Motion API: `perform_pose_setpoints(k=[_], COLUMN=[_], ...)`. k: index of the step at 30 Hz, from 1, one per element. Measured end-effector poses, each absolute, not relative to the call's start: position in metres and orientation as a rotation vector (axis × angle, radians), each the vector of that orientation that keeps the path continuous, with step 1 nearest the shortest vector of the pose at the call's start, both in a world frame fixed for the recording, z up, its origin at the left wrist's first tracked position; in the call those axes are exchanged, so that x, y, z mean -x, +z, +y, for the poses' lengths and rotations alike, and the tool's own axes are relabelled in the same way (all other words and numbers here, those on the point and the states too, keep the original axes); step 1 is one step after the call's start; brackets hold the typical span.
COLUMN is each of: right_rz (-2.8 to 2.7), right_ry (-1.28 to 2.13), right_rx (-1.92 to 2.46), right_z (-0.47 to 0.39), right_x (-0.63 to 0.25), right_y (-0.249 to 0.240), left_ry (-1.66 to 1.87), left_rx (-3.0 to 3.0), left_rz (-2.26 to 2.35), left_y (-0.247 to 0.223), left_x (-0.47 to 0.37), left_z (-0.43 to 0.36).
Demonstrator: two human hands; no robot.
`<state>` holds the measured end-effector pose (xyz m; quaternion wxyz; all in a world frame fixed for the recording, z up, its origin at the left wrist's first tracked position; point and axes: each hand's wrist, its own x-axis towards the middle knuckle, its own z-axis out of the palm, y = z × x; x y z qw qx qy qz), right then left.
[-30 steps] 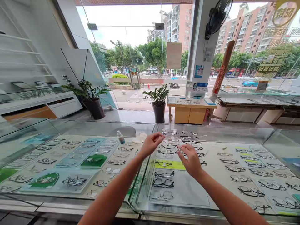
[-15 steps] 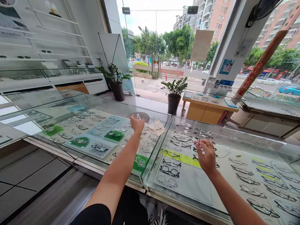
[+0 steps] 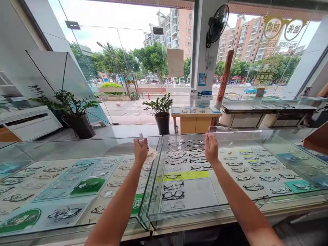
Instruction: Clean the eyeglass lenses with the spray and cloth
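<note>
My left hand point(image 3: 140, 152) is closed around a small white bottle point(image 3: 141, 136), its narrow top pointing up above the fingers. Just behind that hand, a beige cloth point(image 3: 152, 153) lies on the glass counter, partly covered by the hand. My right hand point(image 3: 211, 149) is raised over the other half of the counter, thumb and fingers pinched on thin-framed eyeglasses point(image 3: 208, 130). Only a thin upright edge of them shows clearly. Both hands are apart, above the glass top.
Under the glass counter point(image 3: 189, 214) lie rows of eyeglasses point(image 3: 173, 195). A potted plant point(image 3: 162, 119) and a low wooden display table point(image 3: 196, 119) stand beyond it. A larger potted plant point(image 3: 79, 124) is at left. A fan point(image 3: 217, 22) hangs on the pillar.
The view has swung to the right and levelled. My left hand still grips the bottle and my right hand the eyeglasses, both held up over the counter.
</note>
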<state>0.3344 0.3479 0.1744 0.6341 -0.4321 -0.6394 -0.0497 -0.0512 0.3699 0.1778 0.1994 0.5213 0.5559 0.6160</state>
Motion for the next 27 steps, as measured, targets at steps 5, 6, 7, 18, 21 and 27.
perform_pose_setpoints(k=[5,6,7,18,21,27], right_rz=[-1.381,-1.383,-1.392,-1.667,-1.607,-1.447], right_ry=[0.078,0.106,0.128,0.515,0.854,1.401], right_rx=[0.861,0.85,0.846,0.812,0.801,0.736], right_z=[0.338,0.338,0.337,0.32,0.315,0.308], right_x=[-0.297,-0.286,-0.277,-0.247,-0.243,-0.243], right_y=[0.199,0.199,0.198,0.161,0.163,0.173], left_ry=[1.575,1.515,1.456,1.043,1.229,1.399], left_rx=[-1.397,-1.373,-1.352,-1.109,-1.339,-1.619], left_rz=[1.077,1.011,0.956,0.607,0.77,0.938], left_y=[0.191,0.192,0.192,0.172,0.169,0.167], left_x=[-0.024,-0.034,-0.04,-0.034,-0.036,-0.044], left_z=[0.364,0.362,0.36,0.35,0.349,0.342])
